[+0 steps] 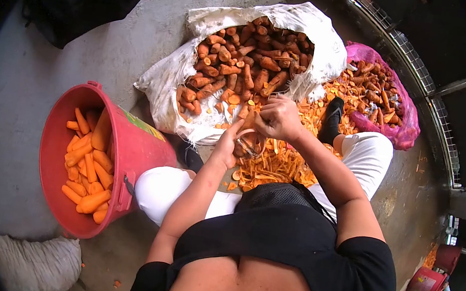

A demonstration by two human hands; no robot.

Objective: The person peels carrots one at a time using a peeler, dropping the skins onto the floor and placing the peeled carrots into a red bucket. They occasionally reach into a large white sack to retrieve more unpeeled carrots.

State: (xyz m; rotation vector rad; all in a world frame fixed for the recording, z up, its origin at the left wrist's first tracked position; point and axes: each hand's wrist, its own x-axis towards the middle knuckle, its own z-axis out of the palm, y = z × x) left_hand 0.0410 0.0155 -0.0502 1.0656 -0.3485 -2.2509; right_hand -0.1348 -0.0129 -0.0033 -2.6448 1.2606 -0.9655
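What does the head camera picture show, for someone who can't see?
A person's left hand and right hand work on a carrot above a heap of peelings. Ahead lies an open white sack of unpeeled carrots; a red bucket of peeled carrots stands at left.

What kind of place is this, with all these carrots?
Probably a vegetable-prep yard: a white woven sack of unpeeled carrots, a red plastic bucket of peeled ones, and orange peelings heaped on the bare grey concrete floor.

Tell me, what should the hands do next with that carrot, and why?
Probably a peeling stroke: the left hand holds the carrot, the right hand works on it, and it looks brownish, unlike the clean orange ones in the red bucket.
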